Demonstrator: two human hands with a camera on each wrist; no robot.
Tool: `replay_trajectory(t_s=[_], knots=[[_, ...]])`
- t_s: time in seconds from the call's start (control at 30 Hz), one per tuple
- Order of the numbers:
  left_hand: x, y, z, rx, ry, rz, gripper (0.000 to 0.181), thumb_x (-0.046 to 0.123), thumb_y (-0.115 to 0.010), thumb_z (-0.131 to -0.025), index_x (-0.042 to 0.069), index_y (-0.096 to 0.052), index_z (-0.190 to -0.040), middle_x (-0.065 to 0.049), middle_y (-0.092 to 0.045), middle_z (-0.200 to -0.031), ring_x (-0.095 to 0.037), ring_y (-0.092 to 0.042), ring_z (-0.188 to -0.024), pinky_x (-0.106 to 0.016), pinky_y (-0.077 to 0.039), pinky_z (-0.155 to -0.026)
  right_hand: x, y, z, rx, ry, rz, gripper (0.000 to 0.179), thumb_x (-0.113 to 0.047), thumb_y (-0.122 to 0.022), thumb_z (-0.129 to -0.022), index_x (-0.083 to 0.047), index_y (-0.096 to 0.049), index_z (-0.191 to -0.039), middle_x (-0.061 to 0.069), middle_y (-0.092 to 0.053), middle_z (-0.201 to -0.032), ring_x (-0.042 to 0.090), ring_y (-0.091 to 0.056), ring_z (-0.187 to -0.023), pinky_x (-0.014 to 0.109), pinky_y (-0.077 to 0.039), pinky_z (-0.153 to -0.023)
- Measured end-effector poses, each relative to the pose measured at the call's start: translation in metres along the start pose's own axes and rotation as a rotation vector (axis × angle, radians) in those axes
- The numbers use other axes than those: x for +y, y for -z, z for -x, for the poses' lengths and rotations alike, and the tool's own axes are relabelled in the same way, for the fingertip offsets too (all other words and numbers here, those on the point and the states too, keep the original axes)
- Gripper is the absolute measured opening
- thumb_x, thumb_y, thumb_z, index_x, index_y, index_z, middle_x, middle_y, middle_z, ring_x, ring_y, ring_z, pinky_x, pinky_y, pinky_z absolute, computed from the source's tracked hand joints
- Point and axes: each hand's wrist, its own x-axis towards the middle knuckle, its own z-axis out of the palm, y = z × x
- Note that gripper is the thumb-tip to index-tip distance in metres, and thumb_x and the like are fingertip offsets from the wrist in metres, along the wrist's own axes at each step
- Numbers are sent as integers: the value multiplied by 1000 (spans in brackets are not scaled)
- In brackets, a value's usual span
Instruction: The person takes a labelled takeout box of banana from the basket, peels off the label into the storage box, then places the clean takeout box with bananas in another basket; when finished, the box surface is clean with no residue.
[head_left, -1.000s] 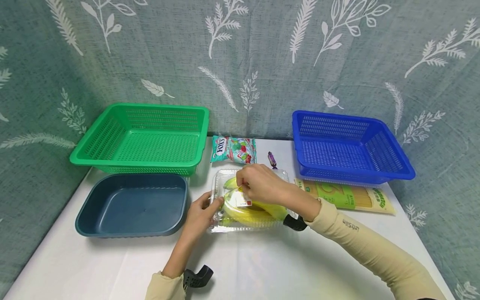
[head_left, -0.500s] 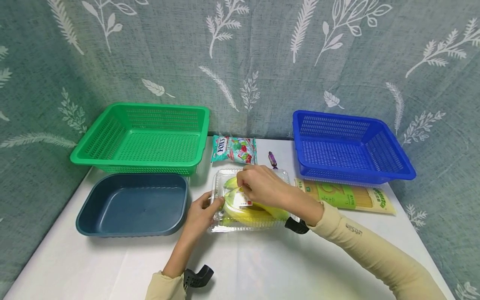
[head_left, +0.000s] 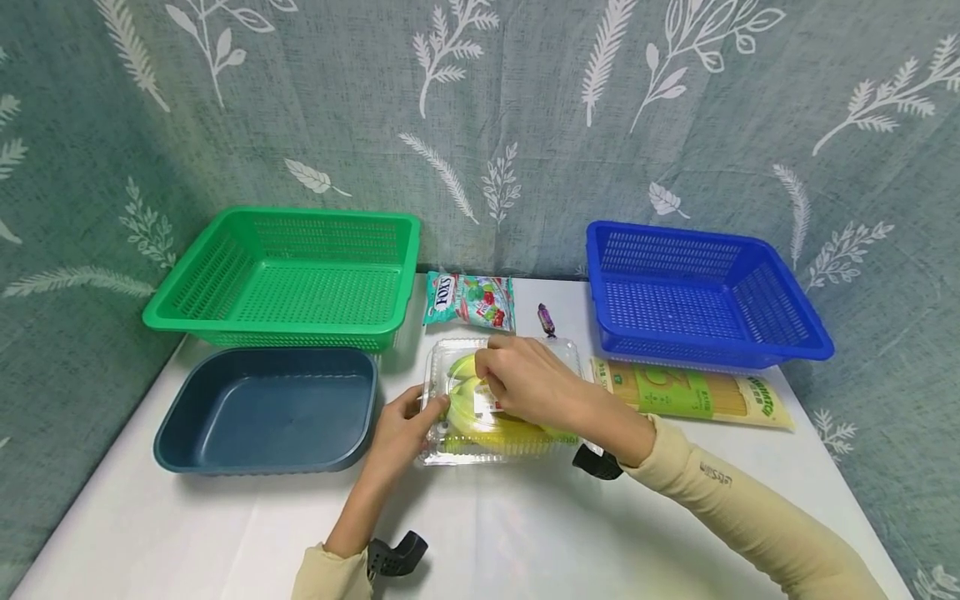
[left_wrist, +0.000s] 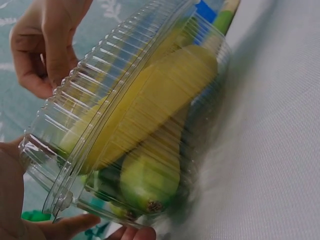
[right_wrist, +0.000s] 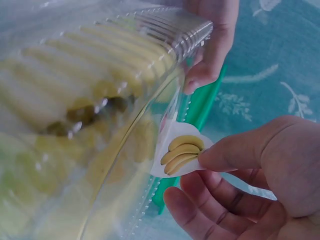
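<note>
A clear plastic clamshell box (head_left: 457, 454) of yellow-green bananas (left_wrist: 150, 105) lies at the middle of the table. My left hand (head_left: 401, 429) grips its left side, thumb at the lid's edge and fingers lower down the wall. Over the lid, my right hand (head_left: 528, 379) pinches the edge of a white sticker (right_wrist: 172, 150) printed with bananas, between thumb and index finger. In the right wrist view the pinched part of the sticker stands away from the lid, and the other fingers curl loosely below. The right hand hides much of the lid in the head view.
Behind the box lie a candy bag (head_left: 470, 300) and a small purple wrapped candy (head_left: 546, 320). Left stand a green basket (head_left: 281, 327) and a dark blue tub (head_left: 262, 462); right, a blue basket (head_left: 705, 350) with a noodle pack (head_left: 690, 392) before it.
My right hand has shifted slightly right and toward me, covering more of the sticker in the head view. My left hand stays in place on the box.
</note>
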Motion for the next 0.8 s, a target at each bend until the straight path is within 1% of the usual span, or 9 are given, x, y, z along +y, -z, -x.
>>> replay_trajectory(t_s=[0.2, 0.47, 0.63, 0.8], knots=[[-2, 0, -2, 13, 4, -13, 52, 31, -68, -94, 5, -59, -137, -19, -66, -117, -25, -63, -89, -30, -53, -65, -3, 0, 2, 37, 43, 19, 21, 11, -61, -83, -9, -67, -82, -3, -56, -77, 11, -49, -64, 23, -44, -58], [-2, -1, -3, 16, 4, -11, 53, 32, -69, -93, 4, -59, -137, -19, -66, -116, -25, -63, -89, -29, -53, -64, -7, 4, 7, 57, 47, 36, 21, 11, -62, -81, -9, -68, -82, -4, -55, -77, 11, -49, -66, 24, -43, -59], [-3, -1, -2, 15, -12, -9, 52, 31, -69, -94, 3, -59, -136, -18, -67, -112, -26, -64, -90, -30, -53, -66, -8, 4, 10, 75, 58, 28, 24, 14, -59, -78, -9, -67, -80, -5, -50, -74, 11, -44, -63, 24, -40, -56], [-3, -1, -2, 17, -21, -14, 49, 31, -68, -94, 4, -61, -134, -17, -67, -109, -28, -64, -91, -32, -53, -69, -8, 4, 12, 103, 67, 28, 25, 14, -58, -76, -10, -66, -80, -6, -47, -72, 10, -39, -60, 23, -36, -52]])
